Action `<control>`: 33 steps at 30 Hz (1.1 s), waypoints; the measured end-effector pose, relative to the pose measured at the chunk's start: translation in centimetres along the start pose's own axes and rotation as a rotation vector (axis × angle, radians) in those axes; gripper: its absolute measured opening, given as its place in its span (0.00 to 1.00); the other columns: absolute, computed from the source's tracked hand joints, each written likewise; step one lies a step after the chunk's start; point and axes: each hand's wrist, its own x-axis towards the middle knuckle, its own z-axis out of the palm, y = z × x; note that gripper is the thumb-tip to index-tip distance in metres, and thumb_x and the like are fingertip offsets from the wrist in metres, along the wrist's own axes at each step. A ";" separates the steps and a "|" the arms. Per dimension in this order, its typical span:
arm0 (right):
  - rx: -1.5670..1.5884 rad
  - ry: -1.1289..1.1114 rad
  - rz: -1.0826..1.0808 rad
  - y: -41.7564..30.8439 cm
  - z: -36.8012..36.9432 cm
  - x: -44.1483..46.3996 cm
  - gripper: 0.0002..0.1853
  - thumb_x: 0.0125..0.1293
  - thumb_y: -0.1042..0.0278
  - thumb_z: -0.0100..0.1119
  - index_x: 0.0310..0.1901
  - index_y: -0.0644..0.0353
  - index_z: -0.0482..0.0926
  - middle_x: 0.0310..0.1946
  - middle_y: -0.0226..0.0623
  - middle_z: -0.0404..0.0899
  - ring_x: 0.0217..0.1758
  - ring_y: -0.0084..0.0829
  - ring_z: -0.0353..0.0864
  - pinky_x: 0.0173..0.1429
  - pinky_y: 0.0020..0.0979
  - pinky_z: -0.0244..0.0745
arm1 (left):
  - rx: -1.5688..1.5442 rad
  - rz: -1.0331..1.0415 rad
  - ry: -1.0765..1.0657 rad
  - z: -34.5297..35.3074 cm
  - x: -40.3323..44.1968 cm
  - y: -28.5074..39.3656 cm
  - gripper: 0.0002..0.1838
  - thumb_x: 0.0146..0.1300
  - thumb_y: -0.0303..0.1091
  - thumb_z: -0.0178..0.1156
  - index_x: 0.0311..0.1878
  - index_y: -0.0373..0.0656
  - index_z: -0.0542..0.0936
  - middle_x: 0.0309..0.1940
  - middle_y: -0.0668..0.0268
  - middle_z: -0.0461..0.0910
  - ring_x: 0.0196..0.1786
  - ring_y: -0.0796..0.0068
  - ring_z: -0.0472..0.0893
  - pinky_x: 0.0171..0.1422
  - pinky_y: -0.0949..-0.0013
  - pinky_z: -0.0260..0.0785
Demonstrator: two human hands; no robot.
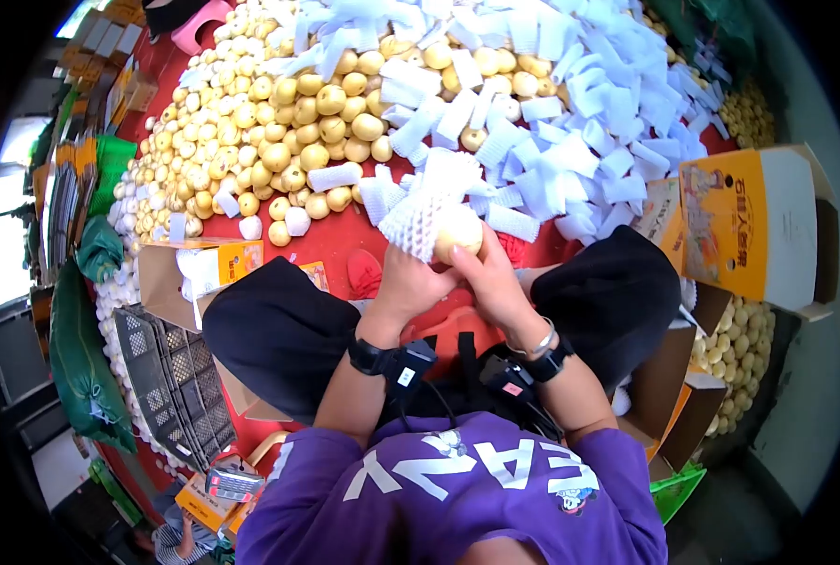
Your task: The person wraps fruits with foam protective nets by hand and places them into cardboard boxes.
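A seated person is holding a round, pale-yellow fruit (459,232) above their lap, between their knees. The left hand (414,281) is curling under a white foam net (422,218), its fingers mostly hidden; the right hand (491,281) is gripping the fruit, thumb pressing its near side. The net is covering the fruit's left side, its long axis running away from the body and leaning slightly right. The fruit's bare side is facing right, showing no clear long axis.
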 end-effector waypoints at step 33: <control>0.238 0.087 0.225 0.4 -3.2 2.4 0.28 0.50 0.69 0.61 0.53 0.68 0.65 0.43 0.38 0.73 0.44 0.27 0.74 0.50 0.27 0.70 | 0.918 -0.612 0.488 -4.3 6.2 -25.0 0.34 0.46 0.37 0.66 0.57 0.39 0.65 0.42 0.52 0.76 0.46 0.54 0.76 0.50 0.59 0.68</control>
